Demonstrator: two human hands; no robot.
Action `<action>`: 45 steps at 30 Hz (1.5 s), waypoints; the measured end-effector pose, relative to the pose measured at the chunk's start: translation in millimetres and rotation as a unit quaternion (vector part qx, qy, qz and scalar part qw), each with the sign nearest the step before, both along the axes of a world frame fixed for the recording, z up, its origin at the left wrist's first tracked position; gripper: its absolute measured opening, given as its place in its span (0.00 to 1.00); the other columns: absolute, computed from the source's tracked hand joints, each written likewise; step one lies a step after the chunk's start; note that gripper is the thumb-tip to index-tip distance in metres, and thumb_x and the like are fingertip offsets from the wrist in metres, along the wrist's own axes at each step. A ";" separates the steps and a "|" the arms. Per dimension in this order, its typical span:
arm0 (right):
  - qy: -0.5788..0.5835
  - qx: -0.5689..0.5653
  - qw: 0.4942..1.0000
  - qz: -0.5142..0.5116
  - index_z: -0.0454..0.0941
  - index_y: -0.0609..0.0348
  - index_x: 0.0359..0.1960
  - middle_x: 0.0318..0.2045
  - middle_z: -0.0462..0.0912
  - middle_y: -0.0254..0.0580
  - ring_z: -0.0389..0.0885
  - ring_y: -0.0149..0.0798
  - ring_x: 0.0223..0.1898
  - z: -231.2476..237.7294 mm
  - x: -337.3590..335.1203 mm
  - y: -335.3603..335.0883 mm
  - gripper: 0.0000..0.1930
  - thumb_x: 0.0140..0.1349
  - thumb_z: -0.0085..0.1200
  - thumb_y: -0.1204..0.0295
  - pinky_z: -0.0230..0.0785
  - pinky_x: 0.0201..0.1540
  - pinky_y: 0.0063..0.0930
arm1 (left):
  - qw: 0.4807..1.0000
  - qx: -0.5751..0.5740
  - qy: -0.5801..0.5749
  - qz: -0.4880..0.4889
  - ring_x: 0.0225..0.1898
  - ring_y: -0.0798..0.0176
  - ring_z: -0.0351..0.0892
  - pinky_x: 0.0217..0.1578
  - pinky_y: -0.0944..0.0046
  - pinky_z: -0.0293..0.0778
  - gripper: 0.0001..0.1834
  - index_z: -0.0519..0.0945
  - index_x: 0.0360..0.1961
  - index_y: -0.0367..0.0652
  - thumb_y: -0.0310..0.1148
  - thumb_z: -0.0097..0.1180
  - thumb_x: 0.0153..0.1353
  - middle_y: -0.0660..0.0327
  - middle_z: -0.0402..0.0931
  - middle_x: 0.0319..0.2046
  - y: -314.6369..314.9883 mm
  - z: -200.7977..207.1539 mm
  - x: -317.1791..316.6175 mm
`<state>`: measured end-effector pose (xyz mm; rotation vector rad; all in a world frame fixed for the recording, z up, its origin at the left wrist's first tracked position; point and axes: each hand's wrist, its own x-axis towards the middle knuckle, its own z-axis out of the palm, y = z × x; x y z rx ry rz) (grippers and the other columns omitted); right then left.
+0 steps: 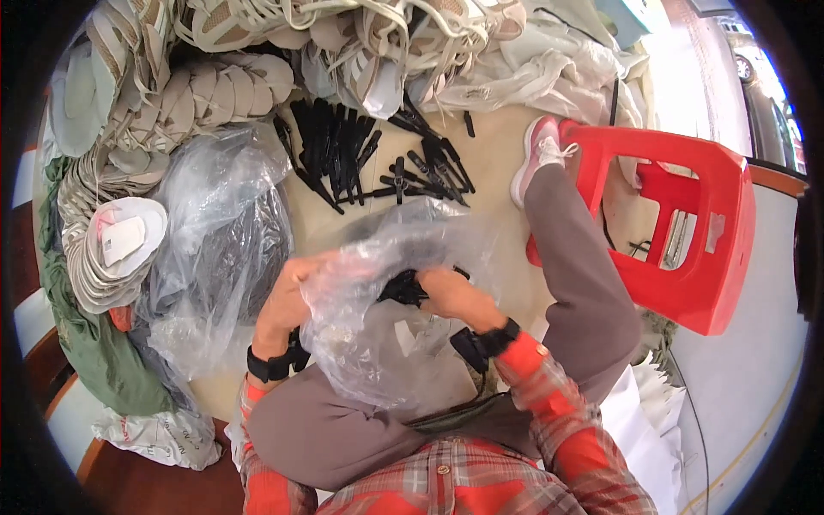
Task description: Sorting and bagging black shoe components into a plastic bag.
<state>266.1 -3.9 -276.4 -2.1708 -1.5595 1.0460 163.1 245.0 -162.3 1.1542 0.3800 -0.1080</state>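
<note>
Over my lap is a clear plastic bag [343,343], crumpled and partly smeared by motion. My left hand [300,287] grips its left side, the fingers partly behind the film. At the bag's mouth my right hand [457,296] is closed round a bunch of black straps [403,287]; its fingertips are partly hidden by them. Beyond the bag, on the pale floor, lies a spread of more black straps [330,146], some with small buckles [400,176].
A large clear plastic bag [227,197] lies on the left beside stacked insole-shaped pieces [120,266]. Beige laced shoe uppers [378,43] are heaped at the back. A red plastic stool [725,232] lies tipped at the right, next to my outstretched leg [571,232].
</note>
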 end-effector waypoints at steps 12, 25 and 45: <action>-0.253 0.054 0.830 -0.494 0.73 0.70 0.28 0.24 0.78 0.56 0.78 0.52 0.27 -137.5 225.8 55.8 0.12 0.51 0.53 0.69 0.72 0.33 0.35 | 0.942 0.046 -0.012 -0.332 0.48 0.58 0.74 0.46 0.66 0.68 0.13 0.78 0.41 0.40 0.29 0.57 0.52 0.54 0.72 0.49 17.6 -9.3 -0.7; 0.308 -0.043 0.752 -0.581 0.62 0.78 0.47 0.31 0.77 0.65 0.79 0.53 0.28 -42.5 191.3 48.0 0.23 0.52 0.48 0.73 0.75 0.30 0.37 | 0.934 0.051 0.015 -0.354 0.44 0.56 0.75 0.42 0.65 0.71 0.14 0.78 0.40 0.41 0.28 0.58 0.50 0.55 0.73 0.48 18.0 -13.2 12.0; -0.167 -0.186 0.896 -0.368 0.43 0.76 0.60 0.57 0.56 0.63 0.61 0.57 0.54 -91.2 89.5 116.1 0.63 0.33 0.61 0.38 0.59 0.49 0.55 | 0.932 0.048 -0.035 -0.358 0.41 0.54 0.77 0.38 0.64 0.73 0.15 0.78 0.43 0.44 0.31 0.56 0.52 0.55 0.73 0.47 18.5 -20.5 4.9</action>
